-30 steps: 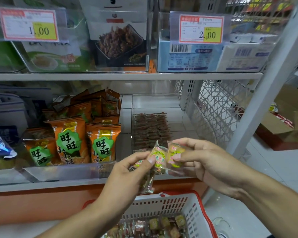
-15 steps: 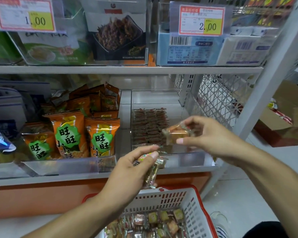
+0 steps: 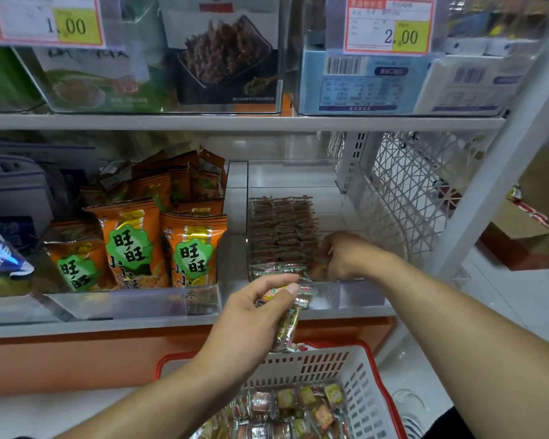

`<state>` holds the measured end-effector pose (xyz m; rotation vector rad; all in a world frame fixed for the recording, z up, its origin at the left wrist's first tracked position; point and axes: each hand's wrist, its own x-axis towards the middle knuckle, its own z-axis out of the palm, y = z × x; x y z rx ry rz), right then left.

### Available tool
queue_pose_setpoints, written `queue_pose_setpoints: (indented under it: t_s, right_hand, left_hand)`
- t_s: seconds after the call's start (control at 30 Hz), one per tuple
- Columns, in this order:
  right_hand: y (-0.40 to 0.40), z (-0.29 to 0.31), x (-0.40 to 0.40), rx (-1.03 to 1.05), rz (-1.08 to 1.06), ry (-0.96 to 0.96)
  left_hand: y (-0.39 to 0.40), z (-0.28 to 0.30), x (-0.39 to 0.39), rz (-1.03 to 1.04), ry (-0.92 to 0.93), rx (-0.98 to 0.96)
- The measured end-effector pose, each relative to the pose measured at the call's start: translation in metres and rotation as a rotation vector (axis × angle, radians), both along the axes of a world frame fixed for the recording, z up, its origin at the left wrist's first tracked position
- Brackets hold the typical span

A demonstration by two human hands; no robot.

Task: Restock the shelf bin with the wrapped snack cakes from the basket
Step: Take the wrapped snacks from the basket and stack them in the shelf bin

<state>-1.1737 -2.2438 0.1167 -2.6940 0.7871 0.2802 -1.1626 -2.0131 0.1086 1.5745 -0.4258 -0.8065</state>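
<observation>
Dim even light, soft blur, bowed edges

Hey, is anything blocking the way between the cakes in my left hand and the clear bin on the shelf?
Nothing solid blocks it. The left hand holds wrapped cakes just outside the bin's low clear front lip; they only need lifting over it. The right hand is inside the bin, beside the stacked cakes.

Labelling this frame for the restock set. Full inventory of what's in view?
clear shelf bin: one, lower shelf, right
stacked snack cakes: many, brown wrappers, rows inside the bin
basket: one, white with red rim, below the shelf, holds loose cakes
orange snack bags: several, lower shelf, left bin
price tags: two, red-edged with yellow, upper shelf
cardboard box: brown, floor, far right
left hand: grip on a few wrapped cakes, above the basket
right hand: in the bin, setting down a cake
</observation>
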Motion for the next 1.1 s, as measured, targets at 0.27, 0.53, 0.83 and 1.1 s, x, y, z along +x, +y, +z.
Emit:
queue_pose_setpoints:
  t_s: [0.27, 0.53, 0.83, 1.1]
  right_hand:
    - [-0.009, 0.013, 0.003, 0.097, -0.075, 0.052]
    - [-0.002, -0.002, 0.005, -0.02, -0.064, 0.12]
    - [0.004, -0.007, 0.013, -0.086, -0.064, 0.267]
    - [0.008, -0.003, 0.022, -0.1, -0.007, 0.372]
  left_hand:
    - [0.003, 0.005, 0.002, -0.018, 0.011, -0.015]
    - [0.005, 0.005, 0.0, -0.034, 0.024, -0.033]
    - [0.005, 0.003, 0.003, -0.044, 0.036, -0.039]
    - [0.003, 0.006, 0.004, -0.004, 0.033, -0.022]
